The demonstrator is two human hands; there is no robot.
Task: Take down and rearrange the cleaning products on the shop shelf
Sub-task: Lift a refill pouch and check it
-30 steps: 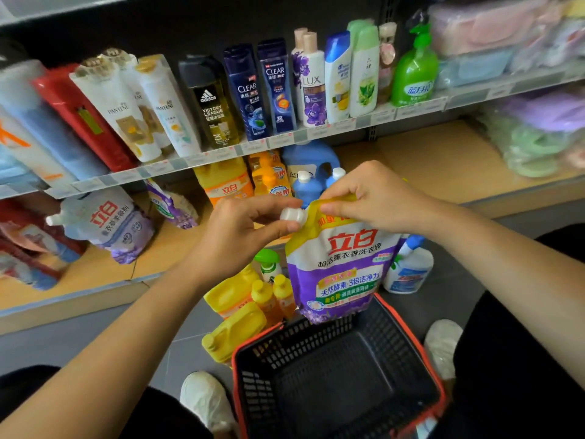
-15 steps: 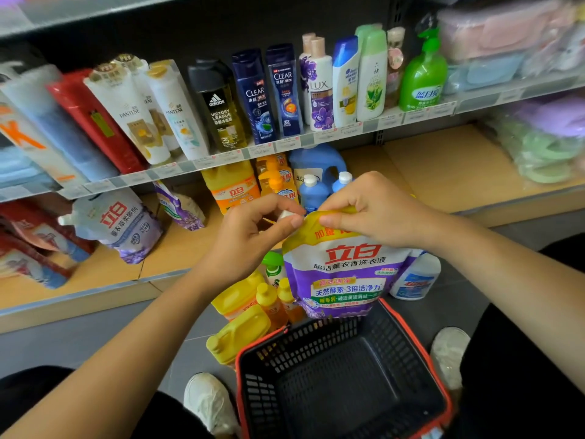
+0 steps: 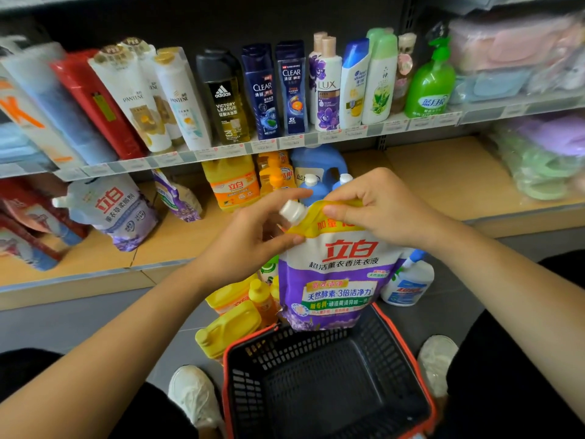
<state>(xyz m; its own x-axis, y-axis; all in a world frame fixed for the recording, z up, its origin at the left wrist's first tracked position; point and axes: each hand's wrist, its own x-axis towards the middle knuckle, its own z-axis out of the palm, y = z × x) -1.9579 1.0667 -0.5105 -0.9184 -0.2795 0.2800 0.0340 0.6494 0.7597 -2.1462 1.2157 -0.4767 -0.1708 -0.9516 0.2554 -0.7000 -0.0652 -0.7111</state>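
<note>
A detergent pouch hangs over the back edge of a shopping basket. The basket sits on the floor between two shoes. Dish soap jugs lie left of the basket. A spray bottle stands right of the pouch. Shampoo bottles stand in a row on the upper shelf. Another pouch leans on the lower shelf, far left.

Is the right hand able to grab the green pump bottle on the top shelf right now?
Probably not yet: the right hand is busy pinching the purple-and-white detergent pouch. Nothing stands in front of the green plastic pump bottle, though.
</note>
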